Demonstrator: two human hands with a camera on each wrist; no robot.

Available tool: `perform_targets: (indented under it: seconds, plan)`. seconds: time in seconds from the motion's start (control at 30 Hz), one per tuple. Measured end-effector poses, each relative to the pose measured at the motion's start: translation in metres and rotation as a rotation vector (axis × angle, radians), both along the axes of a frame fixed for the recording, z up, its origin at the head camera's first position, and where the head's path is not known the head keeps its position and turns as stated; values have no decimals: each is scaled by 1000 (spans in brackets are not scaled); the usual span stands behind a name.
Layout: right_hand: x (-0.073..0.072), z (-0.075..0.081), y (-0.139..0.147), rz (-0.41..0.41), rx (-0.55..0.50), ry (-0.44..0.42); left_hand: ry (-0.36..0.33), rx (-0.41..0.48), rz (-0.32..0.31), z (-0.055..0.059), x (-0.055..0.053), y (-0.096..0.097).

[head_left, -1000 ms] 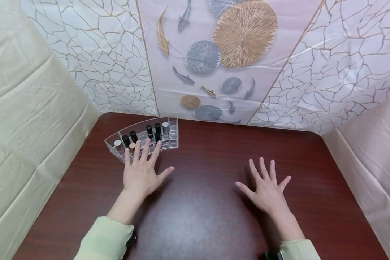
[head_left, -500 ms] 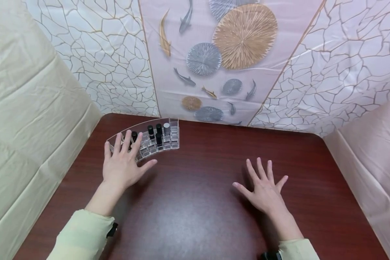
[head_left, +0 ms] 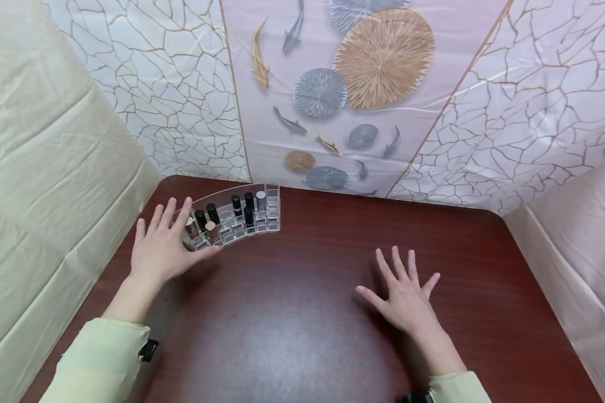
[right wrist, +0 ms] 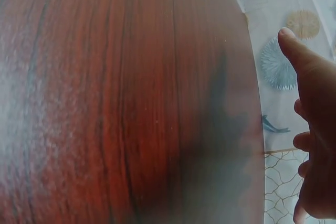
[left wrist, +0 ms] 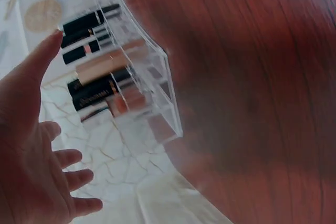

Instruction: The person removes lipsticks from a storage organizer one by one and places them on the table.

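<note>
A clear, curved cosmetics organizer [head_left: 273, 215] stands at the back left of the table, with several lipstick-like tubes upright in its slots. Among them are a black-capped tube [head_left: 212, 213], a peach-capped tube [head_left: 210, 226] and a white-capped tube [head_left: 261, 200]. My left hand [head_left: 157, 253], fingers spread, is at the organizer's left end and partly covers it in the head view. It grips nothing; in the left wrist view, the organizer [left wrist: 169, 85] lies beyond the thumb. Over the right part of the table my right hand [head_left: 407, 301] is spread and holds nothing.
The dark red-brown table [head_left: 302, 302] has a glare patch in its middle. A patterned cloth [head_left: 363, 84] hangs along the back edge. Cream cloth [head_left: 40, 168] rises at the left side and pinkish cloth [head_left: 580, 246] at the right.
My left hand has moved left across the front of the organizer to its left end, uncovering most of the tubes. My right hand has shifted slightly left. Both hands keep their fingers spread.
</note>
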State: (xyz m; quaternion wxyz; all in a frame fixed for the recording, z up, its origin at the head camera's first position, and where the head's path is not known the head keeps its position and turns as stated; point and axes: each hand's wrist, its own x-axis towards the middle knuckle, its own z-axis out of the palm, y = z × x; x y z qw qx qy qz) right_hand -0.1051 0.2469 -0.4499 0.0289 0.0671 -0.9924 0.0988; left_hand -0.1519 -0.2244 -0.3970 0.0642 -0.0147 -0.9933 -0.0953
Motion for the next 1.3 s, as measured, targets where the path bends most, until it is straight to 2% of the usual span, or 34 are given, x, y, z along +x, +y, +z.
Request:
perform_targets:
  seconds: [0.27, 0.5, 0.63, 0.97, 1.3]
  plan:
    - [0, 1, -5, 21, -2, 8, -5, 78, -19, -9, -7, -21]
    - [-1, 1, -10, 33, 0, 13, -31, 239, 19, -26, -16, -41]
    - [-1, 1, -13, 39, 1, 14, -18, 294, 10, -34, -19, -49]
    - [-2, 3, -19, 59, 9, 20, 20, 401, -20, -47, -27, -50]
    - [-2, 3, -22, 65, 17, 11, 16, 430, 3, -58, -30, -48]
